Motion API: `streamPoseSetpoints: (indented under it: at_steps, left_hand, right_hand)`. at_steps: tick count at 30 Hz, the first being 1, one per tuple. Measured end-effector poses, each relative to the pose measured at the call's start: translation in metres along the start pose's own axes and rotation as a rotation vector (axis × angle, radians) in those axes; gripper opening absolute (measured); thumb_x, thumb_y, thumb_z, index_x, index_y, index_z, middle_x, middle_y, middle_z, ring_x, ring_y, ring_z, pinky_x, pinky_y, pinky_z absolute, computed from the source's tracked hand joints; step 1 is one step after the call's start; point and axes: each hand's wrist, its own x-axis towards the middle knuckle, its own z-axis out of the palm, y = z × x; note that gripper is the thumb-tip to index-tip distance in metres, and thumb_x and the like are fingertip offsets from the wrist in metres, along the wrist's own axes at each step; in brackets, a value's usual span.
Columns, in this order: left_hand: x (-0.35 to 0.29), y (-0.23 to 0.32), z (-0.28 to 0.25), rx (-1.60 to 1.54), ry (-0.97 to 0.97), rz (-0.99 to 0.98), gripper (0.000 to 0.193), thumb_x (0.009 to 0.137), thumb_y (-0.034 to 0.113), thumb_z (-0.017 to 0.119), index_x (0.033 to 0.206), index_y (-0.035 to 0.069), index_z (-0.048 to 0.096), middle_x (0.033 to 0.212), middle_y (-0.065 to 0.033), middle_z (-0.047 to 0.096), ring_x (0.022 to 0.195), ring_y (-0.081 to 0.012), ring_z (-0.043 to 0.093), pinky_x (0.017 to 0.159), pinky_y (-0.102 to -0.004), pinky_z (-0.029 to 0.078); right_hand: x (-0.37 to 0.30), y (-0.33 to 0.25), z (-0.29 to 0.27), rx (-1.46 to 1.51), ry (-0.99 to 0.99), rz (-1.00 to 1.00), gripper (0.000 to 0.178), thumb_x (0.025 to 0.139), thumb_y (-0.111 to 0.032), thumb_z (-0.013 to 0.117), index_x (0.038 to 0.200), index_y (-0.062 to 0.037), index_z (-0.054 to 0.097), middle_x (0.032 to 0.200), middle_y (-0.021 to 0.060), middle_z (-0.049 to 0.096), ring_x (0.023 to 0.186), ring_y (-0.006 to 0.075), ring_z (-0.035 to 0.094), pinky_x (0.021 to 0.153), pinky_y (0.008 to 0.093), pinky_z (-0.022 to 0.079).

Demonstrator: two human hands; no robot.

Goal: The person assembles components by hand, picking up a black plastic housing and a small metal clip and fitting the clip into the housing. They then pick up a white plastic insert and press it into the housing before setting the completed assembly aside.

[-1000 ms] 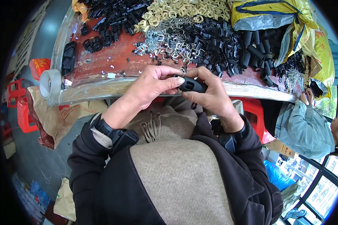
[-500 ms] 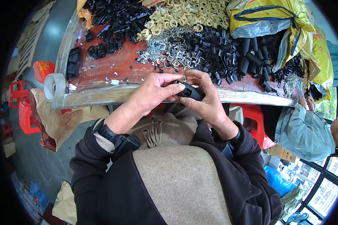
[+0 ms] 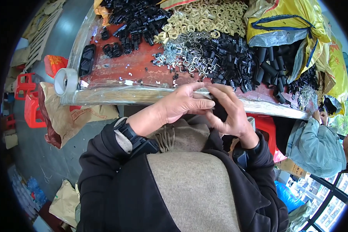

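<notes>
Just past the table's front edge, my two hands meet around a black plastic part (image 3: 220, 111), rounded and mostly hidden by my fingers. My right hand (image 3: 232, 116) wraps it from the right, its fingers arched over the top and its thumb below. From the left, my left hand (image 3: 183, 103) presses its thumb and bent fingers to the part's near end. Whether a smaller piece sits between my fingertips is hidden. Beyond my hands lie a heap of bent metal clips (image 3: 189, 62) and a heap of small black plastic pieces (image 3: 234, 58).
Cream-coloured rings (image 3: 201, 19) and black fittings (image 3: 137, 23) are heaped at the back. Black tubes (image 3: 270, 67) spill from a yellow bag (image 3: 284, 19). A tape roll (image 3: 65, 82) stands at the table's left corner. At right sits a person in a denim jacket (image 3: 313, 145).
My hands have turned the black part, which showed plainly before and is now mostly covered. Both hands sit slightly right and lower, and the whole view has shifted a little.
</notes>
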Motion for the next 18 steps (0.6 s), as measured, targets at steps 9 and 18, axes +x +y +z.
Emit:
streamPoseSetpoints:
  at_steps: [9, 18]
  left_hand:
    - [-0.024, 0.037, -0.051, 0.418, 0.556, 0.360, 0.060, 0.074, 0.015, 0.060, 0.121, -0.004, 0.028, 0.096, -0.0145, 0.055, 0.079, -0.0156, 0.056, 0.070, -0.0270, 0.045]
    - [-0.038, 0.079, -0.138, 1.236, 1.008, 0.641, 0.038, 0.072, 0.014, 0.059, 0.105, -0.002, 0.047, 0.097, -0.0108, 0.055, 0.078, -0.0205, 0.056, 0.070, -0.0292, 0.044]
  right_hand:
    - [-0.132, 0.030, -0.039, -0.356, 0.286, 0.589, 0.018, 0.064, -0.005, 0.054, 0.081, 0.0009, 0.052, 0.070, 0.0110, 0.054, 0.064, 0.0178, 0.054, 0.063, 0.0259, 0.043]
    - [-0.258, 0.082, 0.002, -0.386, 0.082, 1.052, 0.021, 0.063, -0.017, 0.061, 0.078, -0.0034, 0.054, 0.077, 0.0151, 0.056, 0.069, 0.0270, 0.056, 0.063, 0.0337, 0.044]
